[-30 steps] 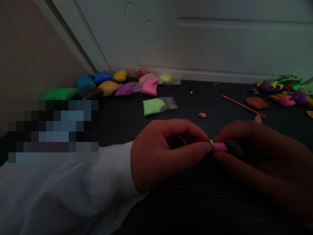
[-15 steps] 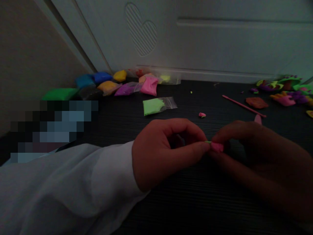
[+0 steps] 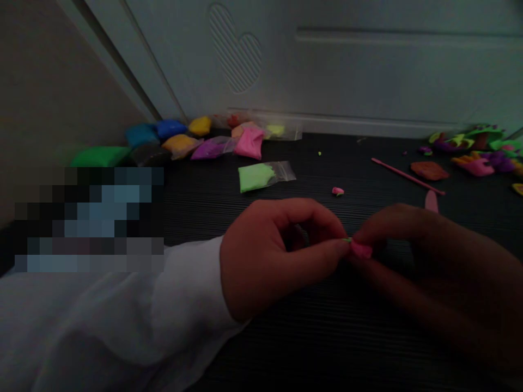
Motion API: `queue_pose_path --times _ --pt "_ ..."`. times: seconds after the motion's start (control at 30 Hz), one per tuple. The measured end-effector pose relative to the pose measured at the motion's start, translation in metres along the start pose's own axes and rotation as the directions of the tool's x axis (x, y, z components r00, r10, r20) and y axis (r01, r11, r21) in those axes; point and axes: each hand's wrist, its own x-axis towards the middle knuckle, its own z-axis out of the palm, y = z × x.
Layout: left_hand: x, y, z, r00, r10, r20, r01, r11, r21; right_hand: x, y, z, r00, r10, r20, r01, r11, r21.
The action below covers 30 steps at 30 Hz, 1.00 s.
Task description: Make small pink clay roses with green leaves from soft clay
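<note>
A small pink clay flower (image 3: 362, 250) with a thin green clay bit (image 3: 347, 239) at its left side is between my two hands. My left hand (image 3: 281, 253), coming out of a light sleeve, pinches the green end between thumb and forefinger. From the other side, my right hand (image 3: 437, 272) has its forefinger and thumb closed on the pink part; its lower fingers are in deep shadow. Just beyond the hands lies a similar small pink clay flower (image 3: 338, 191) with a green edge.
A bag of light green clay (image 3: 257, 177) lies ahead, with several coloured clay bags (image 3: 177, 145) behind it at the left. At the right are a pink stick tool (image 3: 408, 176), a pink flat tool (image 3: 431, 201), a brown clay piece (image 3: 429, 170) and finished clay figures (image 3: 476, 163). A white panel (image 3: 359, 81) rises behind.
The pink clay flower has tilted slightly downward between my fingers, and a little more of the green bit shows. Both hands stay almost in place.
</note>
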Motion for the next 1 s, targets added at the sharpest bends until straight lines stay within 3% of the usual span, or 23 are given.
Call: queue_pose_path --times 0.77,1.0 --pt "0.0008 -0.0005 -0.0027 0.997 0.008 0.075 0.003 0.99 -0.141 0.0015 -0.0004 -0.0024 1.0 -0.025 0.006 0.024 0.998 0.053" --pt "0.0008 -0.0017 -0.0029 0.998 0.027 0.061 -0.021 0.995 -0.099 0.0029 0.0015 -0.0025 0.999 -0.047 0.01 0.046 0.998 0.042"
